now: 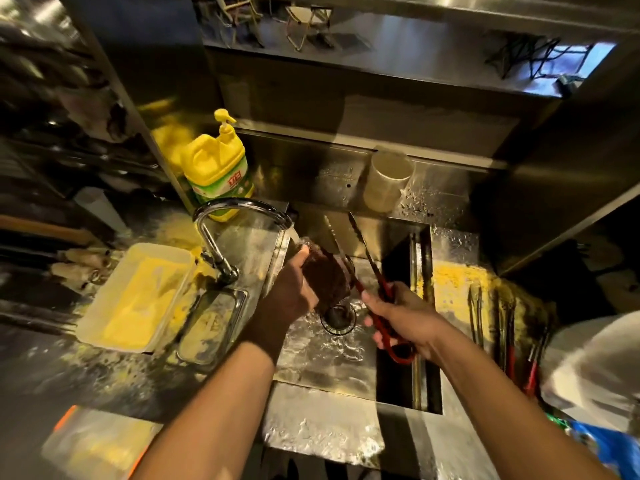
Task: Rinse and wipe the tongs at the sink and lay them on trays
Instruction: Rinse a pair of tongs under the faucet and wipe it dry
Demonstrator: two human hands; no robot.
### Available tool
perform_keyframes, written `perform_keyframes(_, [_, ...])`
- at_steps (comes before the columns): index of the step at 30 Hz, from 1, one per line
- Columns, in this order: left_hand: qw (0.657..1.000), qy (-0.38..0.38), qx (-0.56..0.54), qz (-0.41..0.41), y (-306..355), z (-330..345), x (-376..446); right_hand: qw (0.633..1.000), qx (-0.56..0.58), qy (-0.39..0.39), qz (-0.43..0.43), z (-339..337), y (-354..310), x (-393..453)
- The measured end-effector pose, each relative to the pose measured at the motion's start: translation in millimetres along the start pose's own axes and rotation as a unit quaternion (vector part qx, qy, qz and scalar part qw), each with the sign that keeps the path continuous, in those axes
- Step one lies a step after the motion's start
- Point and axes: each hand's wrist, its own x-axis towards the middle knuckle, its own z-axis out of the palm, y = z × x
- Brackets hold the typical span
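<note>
My right hand (401, 317) grips the red handle of a pair of metal tongs (349, 244), whose two arms point up and away over the steel sink (322, 355). My left hand (294, 289) holds a dark scrubbing cloth (327, 275) against the lower part of the tongs. Water runs from the curved faucet (239, 209) onto the cloth. Several more tongs with red handles (505, 327) lie on the wet counter to the right of the sink.
A yellow dish-soap pump bottle (216, 168) stands behind the faucet. A pale plastic tub (135, 296) and a small steel tray (211, 327) sit left of the sink. A beige cup (386, 181) leans on the back ledge. A white shape (592, 368) is at far right.
</note>
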Motion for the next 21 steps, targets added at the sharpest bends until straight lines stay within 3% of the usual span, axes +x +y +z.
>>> perform_keyframes(8, [0.999, -0.032, 0.009, 0.006, 3, -6, -16, 0.998, 0.062, -0.029, 0.011, 3, 7, 3])
perform_keyframes(13, [0.998, -0.013, 0.053, 0.022, 0, -3, -15, 0.999, -0.04, -0.019, 0.024, 13, 7, -3])
perform_keyframes(18, [0.97, 0.105, 0.213, 0.047, 6, 17, 2, 0.996, -0.086, -0.04, 0.006, 30, 15, -9])
perform_keyframes(21, [0.969, 0.137, 0.198, 0.047, 28, 24, 12, 0.996, -0.071, -0.062, 0.005, 22, 17, -21])
